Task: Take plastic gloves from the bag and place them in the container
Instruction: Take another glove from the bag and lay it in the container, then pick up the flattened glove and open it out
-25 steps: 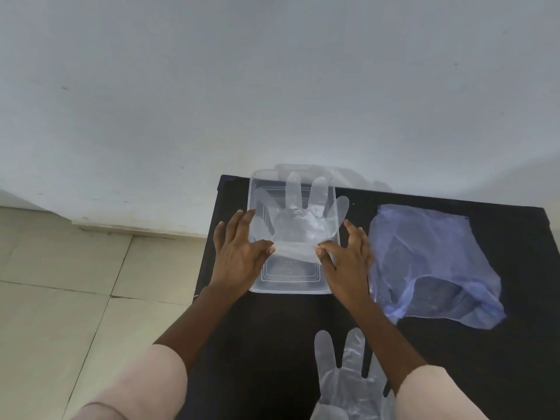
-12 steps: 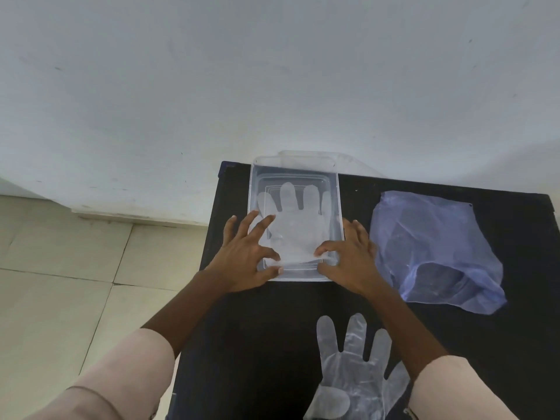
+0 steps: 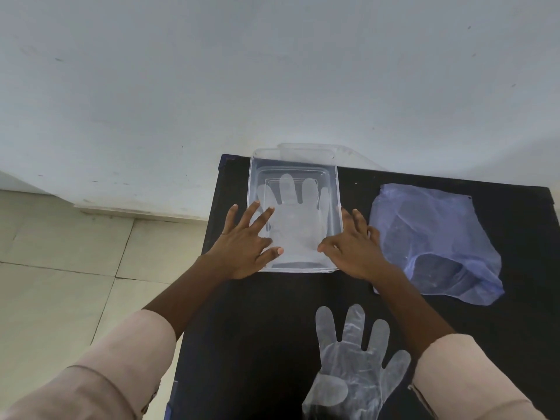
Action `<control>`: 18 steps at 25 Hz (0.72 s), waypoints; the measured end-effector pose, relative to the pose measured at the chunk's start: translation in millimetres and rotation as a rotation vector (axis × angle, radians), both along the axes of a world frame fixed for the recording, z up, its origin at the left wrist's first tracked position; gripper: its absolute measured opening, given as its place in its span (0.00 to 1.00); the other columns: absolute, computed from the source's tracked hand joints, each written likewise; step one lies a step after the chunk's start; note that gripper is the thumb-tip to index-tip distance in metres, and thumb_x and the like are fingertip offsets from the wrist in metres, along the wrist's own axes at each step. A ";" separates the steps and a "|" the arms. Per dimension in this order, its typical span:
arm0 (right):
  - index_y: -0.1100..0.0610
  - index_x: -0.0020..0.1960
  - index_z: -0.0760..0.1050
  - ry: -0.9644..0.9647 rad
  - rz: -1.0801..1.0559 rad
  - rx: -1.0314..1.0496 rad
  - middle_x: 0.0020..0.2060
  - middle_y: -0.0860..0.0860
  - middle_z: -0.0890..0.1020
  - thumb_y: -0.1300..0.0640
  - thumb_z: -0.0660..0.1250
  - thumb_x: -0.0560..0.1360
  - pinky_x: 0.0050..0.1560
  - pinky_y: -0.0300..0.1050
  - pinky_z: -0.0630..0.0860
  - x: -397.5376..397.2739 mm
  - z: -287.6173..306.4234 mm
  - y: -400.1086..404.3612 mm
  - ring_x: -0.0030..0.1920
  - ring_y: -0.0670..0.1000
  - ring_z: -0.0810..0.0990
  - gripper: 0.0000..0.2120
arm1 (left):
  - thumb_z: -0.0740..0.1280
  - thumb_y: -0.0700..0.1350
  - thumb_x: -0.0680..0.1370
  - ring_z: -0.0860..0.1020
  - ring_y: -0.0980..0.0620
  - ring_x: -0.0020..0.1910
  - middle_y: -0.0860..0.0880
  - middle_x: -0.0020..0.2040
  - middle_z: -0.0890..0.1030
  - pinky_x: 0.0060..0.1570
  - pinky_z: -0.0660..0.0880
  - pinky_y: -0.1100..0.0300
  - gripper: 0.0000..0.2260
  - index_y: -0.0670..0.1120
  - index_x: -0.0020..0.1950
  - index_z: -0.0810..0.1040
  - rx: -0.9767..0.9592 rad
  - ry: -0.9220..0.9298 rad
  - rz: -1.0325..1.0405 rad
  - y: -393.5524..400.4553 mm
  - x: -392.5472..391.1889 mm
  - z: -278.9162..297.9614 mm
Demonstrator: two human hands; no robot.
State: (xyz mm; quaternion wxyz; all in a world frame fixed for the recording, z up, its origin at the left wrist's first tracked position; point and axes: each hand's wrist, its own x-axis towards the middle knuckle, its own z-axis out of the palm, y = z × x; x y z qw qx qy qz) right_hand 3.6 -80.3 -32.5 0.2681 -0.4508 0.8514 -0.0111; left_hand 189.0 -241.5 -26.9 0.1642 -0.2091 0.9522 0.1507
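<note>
Here, both hands [image 3: 247, 247] [image 3: 353, 250] flat at container [image 3: 333, 183] near edge.

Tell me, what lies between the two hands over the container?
In the head view, the glove lies flat in the clear container, between the left hand and the right hand. Nothing else shows there.

Table [image 3: 272, 328] surface: solid black, no pattern. Container [image 3: 333, 189]: clear, colourless plastic with concentric rectangular ridges on its base. Glove in the container [image 3: 295, 225]: translucent, whitish. Second glove [image 3: 354, 365] on the table: translucent, greyish-white with creased highlights. Bag [image 3: 436, 237]: translucent pale blue-violet, darker where folded. Sleeves [image 3: 121, 371]: plain pale pink-beige. Wall [image 3: 272, 71]: plain off-white with small dark specks. Floor tiles [image 3: 60, 268]: cream, darker grout lines.
</note>
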 end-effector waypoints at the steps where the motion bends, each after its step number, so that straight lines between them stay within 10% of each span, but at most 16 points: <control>1: 0.44 0.51 0.80 -0.023 -0.007 0.004 0.79 0.51 0.46 0.42 0.54 0.79 0.73 0.62 0.40 -0.5 0.8 -0.3 0.77 0.58 0.39 0.17 | 0.24 0.72 0.64 0.37 0.45 0.78 0.51 0.81 0.44 0.71 0.29 0.38 0.50 0.58 0.67 0.75 -0.001 -0.021 -0.005 -0.6 -0.6 -0.1; 7: 0.47 0.60 0.76 -0.216 -0.165 -0.296 0.73 0.54 0.66 0.56 0.63 0.78 0.71 0.55 0.60 -5.4 19.6 3.5 0.73 0.57 0.63 0.13 | 0.52 0.63 0.77 0.56 0.44 0.77 0.47 0.78 0.62 0.73 0.49 0.37 0.25 0.56 0.69 0.72 0.087 0.215 0.149 0.7 -5.4 11.8; 10: 0.54 0.61 0.75 -0.349 -0.341 -0.561 0.62 0.53 0.77 0.60 0.66 0.77 0.62 0.43 0.70 0.3 45.3 12.6 0.62 0.52 0.75 0.13 | 0.66 0.51 0.77 0.76 0.50 0.62 0.49 0.65 0.77 0.60 0.73 0.55 0.12 0.53 0.61 0.78 0.361 0.562 0.357 13.0 -16.1 36.5; 18: 0.56 0.51 0.79 -0.755 -0.757 -0.741 0.49 0.53 0.84 0.57 0.65 0.77 0.46 0.41 0.78 67.3 84.5 72.1 0.51 0.53 0.83 0.06 | 0.66 0.42 0.78 0.81 0.49 0.49 0.47 0.52 0.83 0.49 0.75 0.57 0.08 0.47 0.55 0.82 0.965 0.474 0.490 95.5 -10.6 80.4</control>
